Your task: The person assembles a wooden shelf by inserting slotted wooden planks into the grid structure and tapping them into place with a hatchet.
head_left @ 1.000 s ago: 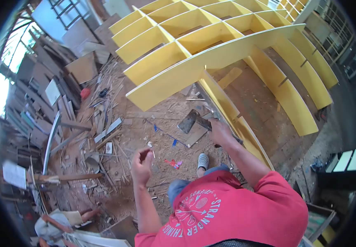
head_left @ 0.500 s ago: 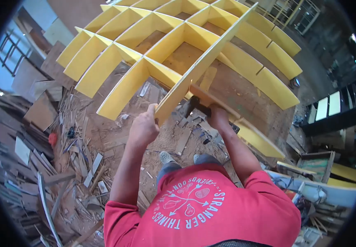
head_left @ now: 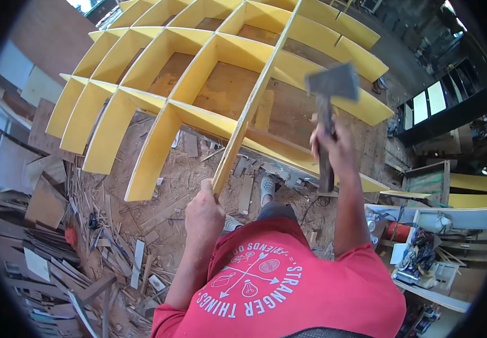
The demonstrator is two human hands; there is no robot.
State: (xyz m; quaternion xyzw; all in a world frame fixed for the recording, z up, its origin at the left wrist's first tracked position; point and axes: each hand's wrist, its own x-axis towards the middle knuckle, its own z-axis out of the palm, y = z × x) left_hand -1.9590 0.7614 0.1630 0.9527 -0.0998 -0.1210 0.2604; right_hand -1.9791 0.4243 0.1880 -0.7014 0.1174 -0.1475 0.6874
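My left hand (head_left: 205, 211) is closed around the near end of a long yellow board (head_left: 237, 147), which runs away from me through a frame of interlocking yellow boards (head_left: 198, 107). Raised to the right of that board, my right hand (head_left: 336, 149) grips a hatchet (head_left: 333, 83) by its dark wooden handle. The hatchet head is up, slightly blurred, with its wide side to the right and apart from the frame. Below the right hand, a lower yellow strip (head_left: 283, 147) crosses from the long board toward the right.
The frame rests on a brown wooden surface (head_left: 297, 112). Wood scraps and sawdust cover the floor (head_left: 167, 217) around my feet. Stacked offcuts (head_left: 23, 225) lie at left. At right are a bench with tools (head_left: 418, 256) and a dark cabinet (head_left: 438, 110).
My right hand has lifted the hatchet from low beside the board joint to above the frame's right side. My left hand still holds the board end. The view has shifted.
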